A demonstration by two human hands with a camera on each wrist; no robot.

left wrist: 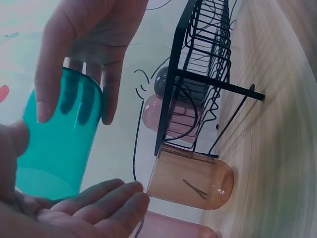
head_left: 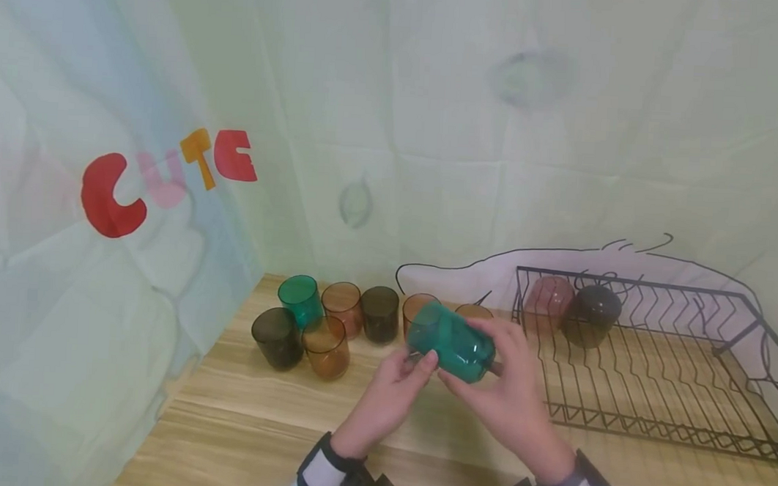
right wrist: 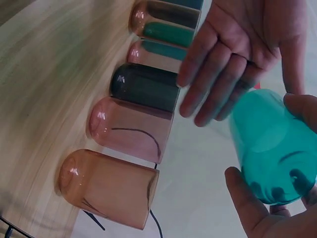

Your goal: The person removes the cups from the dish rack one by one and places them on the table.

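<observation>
A clear teal cup (head_left: 453, 343) is tilted on its side above the table, its mouth toward the left. My right hand (head_left: 513, 400) grips it round the base end, thumb on one side and fingers on the other. At the mouth end is my left hand (head_left: 388, 393), its thumb near the rim. The left hand's fingers (right wrist: 213, 82) are extended in the right wrist view; whether they touch the cup I cannot tell. Behind the teal cup, an amber cup (left wrist: 190, 178) and a pink cup (right wrist: 131, 129) stand upright on the table.
Further left stand a green cup (head_left: 300, 301), a pink cup (head_left: 342, 310), two dark cups (head_left: 380, 316) and an amber cup (head_left: 326, 350). On the right, a black wire rack (head_left: 631, 280) holds a pink cup (head_left: 549, 303) and a dark cup (head_left: 593, 316), both upside down. A printed cloth (head_left: 434, 128) hangs behind.
</observation>
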